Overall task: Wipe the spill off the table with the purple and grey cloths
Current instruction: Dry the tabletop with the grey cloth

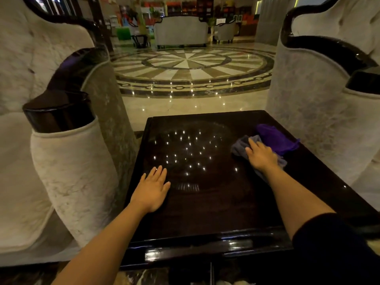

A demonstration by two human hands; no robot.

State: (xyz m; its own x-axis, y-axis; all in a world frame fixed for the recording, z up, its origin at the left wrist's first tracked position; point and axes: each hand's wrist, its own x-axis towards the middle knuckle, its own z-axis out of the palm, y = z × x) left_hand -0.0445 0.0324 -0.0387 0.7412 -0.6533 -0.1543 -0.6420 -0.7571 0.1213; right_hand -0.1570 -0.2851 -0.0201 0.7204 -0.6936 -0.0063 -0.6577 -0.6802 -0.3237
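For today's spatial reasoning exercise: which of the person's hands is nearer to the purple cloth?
Right. The right hand rests on the grey cloth beside the purple cloth; the left hand lies flat across the table.

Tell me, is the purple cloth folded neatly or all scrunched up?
Scrunched up. The purple cloth lies in a loose, rumpled heap on the table, not flat.

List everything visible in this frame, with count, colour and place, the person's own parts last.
table: one, glossy dark brown, centre foreground.
grey cloth: one, grey, table's right side, under the right hand.
purple cloth: one, purple, just beyond the grey cloth.
armchairs: two, cream with dark trim, either side of the table.
sofa: one, pale, far background.
floor medallion: one, beige and brown, beyond the table.
left hand: flat on the table.
right hand: pressing the grey cloth.
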